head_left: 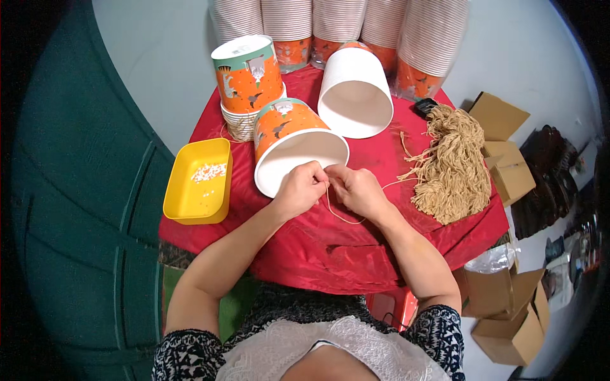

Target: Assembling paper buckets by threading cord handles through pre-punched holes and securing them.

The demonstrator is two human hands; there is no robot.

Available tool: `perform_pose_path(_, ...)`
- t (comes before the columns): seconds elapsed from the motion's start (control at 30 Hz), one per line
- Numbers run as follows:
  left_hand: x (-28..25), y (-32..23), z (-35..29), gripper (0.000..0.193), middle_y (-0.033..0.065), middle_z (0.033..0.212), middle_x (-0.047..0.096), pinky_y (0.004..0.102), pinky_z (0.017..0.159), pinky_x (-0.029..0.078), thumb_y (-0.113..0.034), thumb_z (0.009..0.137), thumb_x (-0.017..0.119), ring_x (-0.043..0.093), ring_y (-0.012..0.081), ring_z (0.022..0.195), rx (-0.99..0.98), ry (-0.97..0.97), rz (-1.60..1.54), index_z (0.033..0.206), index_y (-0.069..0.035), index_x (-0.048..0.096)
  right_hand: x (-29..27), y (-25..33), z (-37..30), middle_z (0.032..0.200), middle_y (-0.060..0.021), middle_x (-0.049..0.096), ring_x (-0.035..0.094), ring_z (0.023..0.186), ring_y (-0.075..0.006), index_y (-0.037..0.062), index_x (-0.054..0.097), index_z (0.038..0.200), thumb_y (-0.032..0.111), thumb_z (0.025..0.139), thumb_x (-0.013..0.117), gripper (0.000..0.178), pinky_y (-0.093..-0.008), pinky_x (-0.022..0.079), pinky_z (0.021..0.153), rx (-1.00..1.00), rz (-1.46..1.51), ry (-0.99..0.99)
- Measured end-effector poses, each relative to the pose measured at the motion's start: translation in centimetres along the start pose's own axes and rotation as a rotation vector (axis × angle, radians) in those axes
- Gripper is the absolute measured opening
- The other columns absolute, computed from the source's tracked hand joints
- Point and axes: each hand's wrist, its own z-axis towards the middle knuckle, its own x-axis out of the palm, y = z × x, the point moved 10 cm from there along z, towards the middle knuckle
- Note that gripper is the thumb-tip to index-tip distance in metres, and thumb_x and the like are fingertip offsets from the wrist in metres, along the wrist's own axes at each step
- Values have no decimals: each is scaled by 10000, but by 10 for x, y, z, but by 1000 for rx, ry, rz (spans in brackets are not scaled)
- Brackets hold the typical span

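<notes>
The string (340, 214) is thin and tan, and we see it loop down in a soft curve on the red cloth (318, 247), just under our two hands. Our left hand (300, 189) is curled up small, pinching the string at the rim of the paper bucket (293, 145). Our right hand (358, 190) is curled too, and its fingertips pinch the same string right beside the left hand.

The bucket lies on its side with its round mouth toward us. It is orange outside with little animal drawings, and smooth white inside. A second bucket (354, 92) lies behind it, plain white. A third one (248, 75) stands on a short stack. At the back we see tall stacks of buckets (337, 25) with ribbed rims.

On the left sits a shiny yellow plastic tray (190, 193) with tiny white bits (208, 171) in it. On the right lies a fluffy heap of tan strings (452, 162). Brown cardboard boxes (508, 165) sit next to the table.
</notes>
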Motion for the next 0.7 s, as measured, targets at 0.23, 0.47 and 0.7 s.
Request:
perform_pose_path(0.23, 5, -11, -1, 93, 78, 636, 604, 291, 476, 458, -39, 863, 617, 566, 115, 501, 25, 48, -60, 814, 10, 555, -1, 6, 2, 702, -221, 653, 661, 667, -406, 5, 586, 889, 152, 849, 599, 153, -513, 517, 577, -37, -162, -9)
perform_pose_path(0.47, 2, -11, 0, 113, 48, 641, 579, 268, 453, 434, -25, 883, 636, 536, 94, 490, 46, 44, -57, 808, -3, 554, 3, -2, 5, 768, -235, 663, 661, 746, -427, -1, 560, 947, 134, 863, 569, 160, -519, 516, 635, -13, -37, -13)
perform_pose_path(0.7, 5, -7, -2, 97, 33, 678, 576, 241, 459, 440, -32, 901, 614, 544, 77, 510, 32, 77, -159, 839, -11, 543, -4, -5, 1, 893, -233, 677, 664, 833, -413, 46, 610, 1076, 140, 897, 576, 205, -498, 519, 708, 3, 137, 51)
